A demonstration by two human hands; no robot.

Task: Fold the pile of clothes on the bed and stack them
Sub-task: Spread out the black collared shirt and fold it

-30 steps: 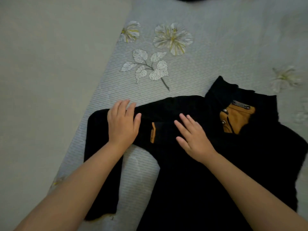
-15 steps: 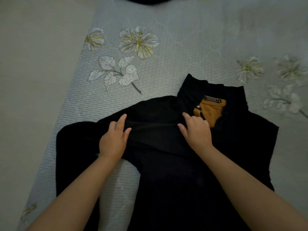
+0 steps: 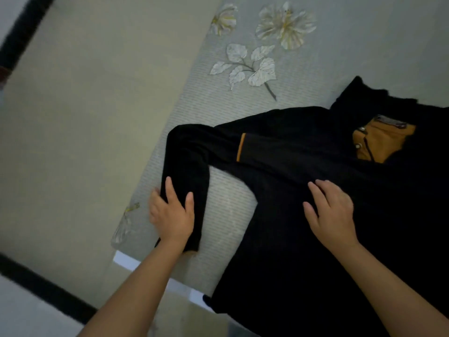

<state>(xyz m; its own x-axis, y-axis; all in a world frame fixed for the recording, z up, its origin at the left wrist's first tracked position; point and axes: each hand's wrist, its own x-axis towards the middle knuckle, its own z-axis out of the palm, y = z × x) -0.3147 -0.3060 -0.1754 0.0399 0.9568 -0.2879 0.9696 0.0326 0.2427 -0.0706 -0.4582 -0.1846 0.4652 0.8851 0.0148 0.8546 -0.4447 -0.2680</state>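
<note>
Black garment (image 3: 303, 239) spread flat on the bed (image 3: 352, 57), collar toward the far side, body running back toward the person and reaching the bed's near edge. Fabric dark and matte, little texture readable in the dim light. Stand-up collar (image 3: 364, 98) open at the neck, showing an ochre-brown lining (image 3: 384, 142) with a small dark label along its top edge and two pale snaps or buttons beside a short dark cord. One long sleeve (image 3: 189, 161) runs out from the shoulder toward the bed's left edge, bends at the elbow and turns back toward the person. A narrow orange stripe (image 3: 240, 147) crosses the upper sleeve near the shoulder.

Left hand (image 3: 171, 212) lies on the lower sleeve near the cuff; fingers spread, thumb on one side of the sleeve and the rest on the other edge, closing lightly around the cloth. Right hand (image 3: 332, 210) rests flat on the chest of the garment, fingers straight and slightly apart, pressing the fabric down.

Bedcover pale grey with fine ribbing, printed with white-and-yellow flowers (image 3: 286, 23) and a leafy sprig (image 3: 250, 66). Beige floor (image 3: 85, 117) to the left of the bed.
</note>
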